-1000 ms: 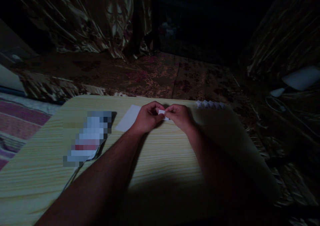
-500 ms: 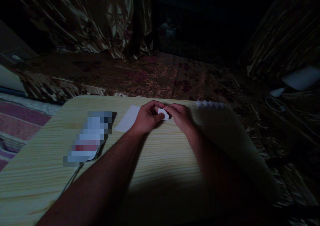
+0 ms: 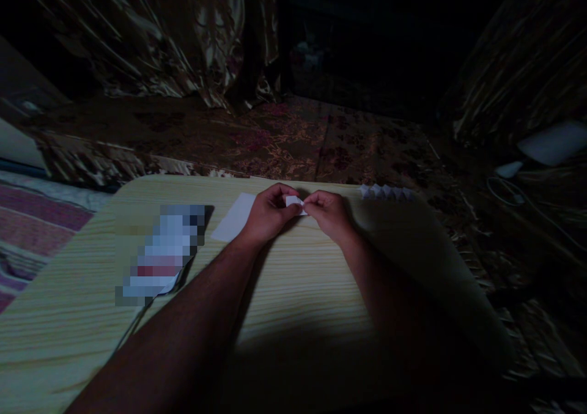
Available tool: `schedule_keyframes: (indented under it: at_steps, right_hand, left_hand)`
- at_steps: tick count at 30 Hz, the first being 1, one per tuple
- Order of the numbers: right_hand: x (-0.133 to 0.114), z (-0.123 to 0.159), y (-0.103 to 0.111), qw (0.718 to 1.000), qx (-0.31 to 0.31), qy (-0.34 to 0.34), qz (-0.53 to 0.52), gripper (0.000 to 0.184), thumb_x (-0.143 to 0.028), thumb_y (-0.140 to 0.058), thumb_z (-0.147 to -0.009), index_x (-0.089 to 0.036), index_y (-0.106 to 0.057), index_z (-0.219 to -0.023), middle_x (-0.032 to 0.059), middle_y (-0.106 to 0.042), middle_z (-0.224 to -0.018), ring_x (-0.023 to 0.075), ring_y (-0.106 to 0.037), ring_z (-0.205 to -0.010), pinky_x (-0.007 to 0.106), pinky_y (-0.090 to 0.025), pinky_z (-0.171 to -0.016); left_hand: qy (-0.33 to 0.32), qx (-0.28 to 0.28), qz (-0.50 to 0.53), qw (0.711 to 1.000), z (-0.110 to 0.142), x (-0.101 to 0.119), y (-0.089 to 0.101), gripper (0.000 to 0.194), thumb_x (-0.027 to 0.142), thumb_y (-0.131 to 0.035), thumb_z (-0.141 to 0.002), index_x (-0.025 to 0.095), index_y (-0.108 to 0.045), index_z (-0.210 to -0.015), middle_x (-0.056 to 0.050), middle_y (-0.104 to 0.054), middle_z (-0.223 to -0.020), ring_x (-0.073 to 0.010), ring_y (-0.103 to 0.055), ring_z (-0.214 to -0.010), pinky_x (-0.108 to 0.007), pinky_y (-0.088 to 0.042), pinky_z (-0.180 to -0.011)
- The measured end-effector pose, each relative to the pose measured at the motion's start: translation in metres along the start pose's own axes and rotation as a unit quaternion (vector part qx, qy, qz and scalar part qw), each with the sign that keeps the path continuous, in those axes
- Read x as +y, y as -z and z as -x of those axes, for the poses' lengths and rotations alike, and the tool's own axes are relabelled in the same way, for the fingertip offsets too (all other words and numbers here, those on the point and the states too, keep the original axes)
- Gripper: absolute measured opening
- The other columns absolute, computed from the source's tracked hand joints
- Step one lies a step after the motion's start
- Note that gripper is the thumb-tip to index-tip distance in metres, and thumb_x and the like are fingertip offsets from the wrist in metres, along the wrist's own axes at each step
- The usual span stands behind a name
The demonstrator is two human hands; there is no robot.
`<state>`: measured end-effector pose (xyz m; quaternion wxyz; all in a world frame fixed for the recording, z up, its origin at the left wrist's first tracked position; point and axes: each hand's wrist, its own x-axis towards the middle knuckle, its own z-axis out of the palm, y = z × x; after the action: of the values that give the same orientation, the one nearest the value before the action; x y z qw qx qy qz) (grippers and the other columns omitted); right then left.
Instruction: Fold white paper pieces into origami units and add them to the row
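Note:
A small piece of folded white paper (image 3: 292, 200) is held between my two hands above the far part of the wooden table (image 3: 293, 267). My left hand (image 3: 270, 211) pinches it from the left, thumb in front. At its right edge the thumb and fingertips of my right hand (image 3: 329, 211) close on it, covering that corner. Flat on the table beside my left hand lies a white sheet of paper (image 3: 235, 217), partly hidden by the hand. Several small folded paper stars (image 3: 386, 192) stand in a row near the far right edge.
On the left lies a blurred-out phone (image 3: 165, 249) with a cable (image 3: 126, 330). Beyond the table's far edge is a patterned cloth-covered surface (image 3: 275, 136) below curtains (image 3: 206, 35). A white lamp-like object (image 3: 554, 142) and a cord are at the right. A striped cloth (image 3: 41, 224) is at left.
My right fingertips have moved slightly down along the folded paper, onto its lower right corner. Less of the paper shows now, and its visible outline has changed. My left hand has barely shifted.

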<state>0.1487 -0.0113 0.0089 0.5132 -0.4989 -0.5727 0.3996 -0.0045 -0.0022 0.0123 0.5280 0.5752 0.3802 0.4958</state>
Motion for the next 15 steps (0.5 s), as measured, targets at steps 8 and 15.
schedule_keyframes:
  at_steps: [8, 15]
  right_hand:
    - [-0.001, 0.0007, 0.0005, 1.0, 0.002, 0.003, 0.004, 0.008, -0.023, -0.061, -0.065, -0.016, -0.064, -0.067, -0.0009, -0.062, -0.063, 0.0109, -0.054, -0.058, 0.022, -0.04, -0.056]
    - [0.0031, -0.001, 0.001, 1.0, -0.015, -0.007, 0.005, 0.01, -0.02, -0.06, -0.064, -0.015, -0.067, -0.071, -0.0008, -0.064, -0.064, 0.0109, -0.055, -0.059, 0.022, -0.041, -0.056]
  left_hand:
    - [-0.012, -0.003, -0.03, 0.999, 0.0012, 0.0, 0.0005, 0.031, 0.024, -0.074, -0.064, 0.018, -0.061, -0.092, 0.0, -0.063, -0.071, -0.0108, -0.054, -0.055, -0.021, -0.038, -0.049]
    - [-0.006, 0.011, -0.001, 1.0, -0.0002, -0.0008, 0.0009, 0.032, 0.02, -0.074, -0.064, 0.018, -0.061, -0.093, 0.003, -0.057, -0.063, -0.0077, -0.048, -0.049, -0.019, -0.035, -0.047]
